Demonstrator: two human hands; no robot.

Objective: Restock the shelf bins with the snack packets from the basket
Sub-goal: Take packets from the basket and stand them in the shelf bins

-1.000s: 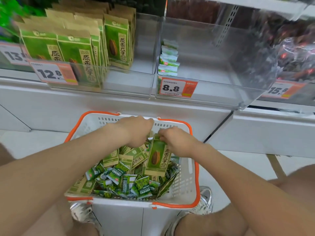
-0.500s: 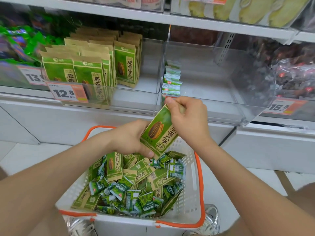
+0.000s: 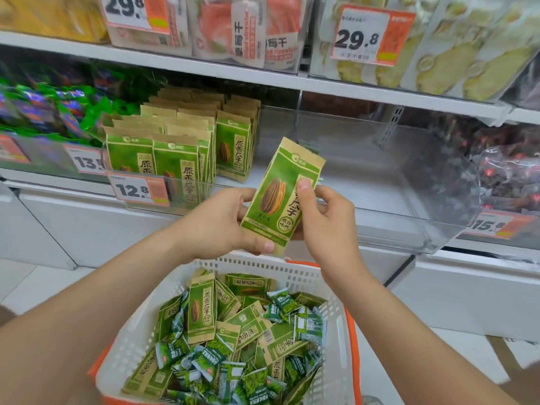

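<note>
A green seed packet [image 3: 280, 194] is pinched at its lower corner by the curled left hand [image 3: 216, 223] and gripped at its side by the right hand [image 3: 324, 220], above the white basket [image 3: 251, 263], where loose packets [image 3: 233, 331] are heaped. Upright packets [image 3: 175, 159] are ranked in the clear bin [image 3: 277, 135] behind.

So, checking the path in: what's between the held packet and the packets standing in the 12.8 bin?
In the head view, only bare bin floor and the bin's clear front wall lie between the held packet and the standing packets.
</note>
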